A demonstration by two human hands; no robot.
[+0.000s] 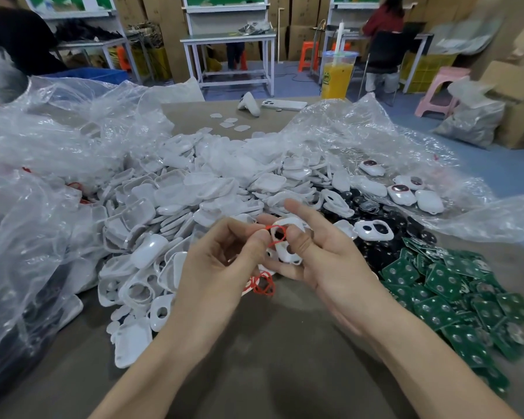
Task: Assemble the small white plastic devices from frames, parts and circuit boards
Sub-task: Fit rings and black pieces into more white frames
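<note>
Head view: two bare hands meet at the centre of the frame, above a brown worktable (254, 373).
Right hand (324, 261): grasps a white frame (285, 247) at frame centre, thumb across its face and fingers curled behind it; the forefinger sticks out straight.
Left hand (224, 255): pinches a thin red ring (277, 232) between thumb and forefinger.
Ring position: draped over the upper opening of the white frame, touching it; I cannot tell whether any part is seated.
Spare red rings (262, 284): a small tangle on the table just below the hands.
White parts pile (179, 207): centre and left, spilling from clear plastic bags (43, 176).
Circuit boards (451, 297): a green heap at lower right.
Finished devices (406, 192): a few at upper right.
Step in hand: probably fitting the ring into the frame, an early stage, with no board in yet.
Next move: likely needs the ring worked round the opening while the other hand holds the frame steady.
</note>
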